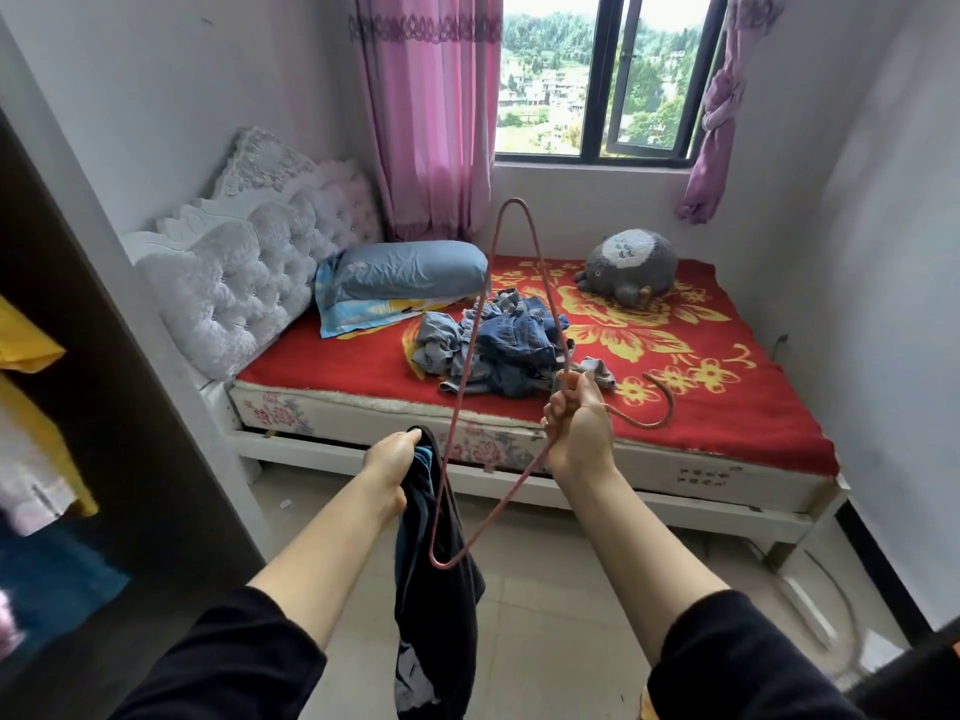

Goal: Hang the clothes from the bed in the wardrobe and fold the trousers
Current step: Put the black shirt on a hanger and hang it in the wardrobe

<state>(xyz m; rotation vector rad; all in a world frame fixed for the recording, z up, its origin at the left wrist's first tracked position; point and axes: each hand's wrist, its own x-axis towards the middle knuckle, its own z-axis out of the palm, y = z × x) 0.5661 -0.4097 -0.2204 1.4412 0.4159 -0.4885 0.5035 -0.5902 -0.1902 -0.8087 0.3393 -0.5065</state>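
Observation:
My left hand (390,459) grips the top of a black garment (436,605) that hangs down toward the floor. My right hand (579,426) holds a thin pink wire hanger (467,376) at its neck, hook pointing right. The hanger is turned on end, one corner high in front of the window, the other low against the black garment. On the bed (675,407), a heap of blue and grey clothes (498,345), some of it denim, lies on the red flowered blanket. The open wardrobe (67,407) is at the left edge, with yellow and blue clothes inside.
A blue pillow (410,270) lies by the white padded headboard (260,252). A grey plush toy (631,265) sits at the bed's far side. Pink curtains (431,111) flank the window. Tiled floor (545,589) lies between me and the bed. A wall closes the right side.

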